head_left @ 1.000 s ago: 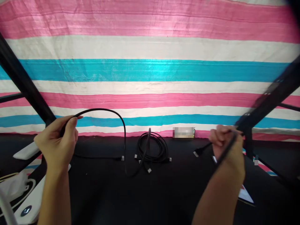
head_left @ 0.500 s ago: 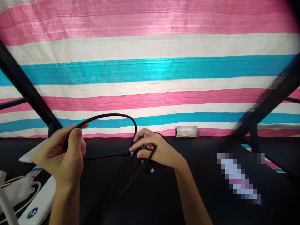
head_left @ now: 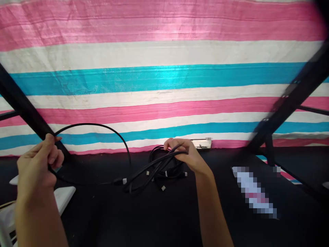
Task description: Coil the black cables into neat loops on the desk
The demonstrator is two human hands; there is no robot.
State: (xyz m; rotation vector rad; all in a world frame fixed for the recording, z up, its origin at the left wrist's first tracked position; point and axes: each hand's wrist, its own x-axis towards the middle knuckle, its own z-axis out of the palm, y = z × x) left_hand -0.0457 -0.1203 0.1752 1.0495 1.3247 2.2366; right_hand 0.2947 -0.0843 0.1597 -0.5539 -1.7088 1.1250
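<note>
The left hand (head_left: 38, 164) pinched a black cable (head_left: 102, 127) at nine o'clock; the right hand (head_left: 189, 156) gripped bundled cables (head_left: 164, 168) at centre on the black desk (head_left: 159, 216).

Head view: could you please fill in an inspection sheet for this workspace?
Surface: black table, dark and matte.
Job's things: black cable arching up from the left hand; cable bundle with several silver plugs lying on the table.
Clutter: white devices at the left edge; a blurred patch at right, contents cannot be told.
Grippers: left hand pinches the cable; right hand grips strands of the bundle.
Cables: loose, overlapping, not tied.
Surroundings: striped tarp in pink, white and blue behind; black frame bars on both sides.
</note>
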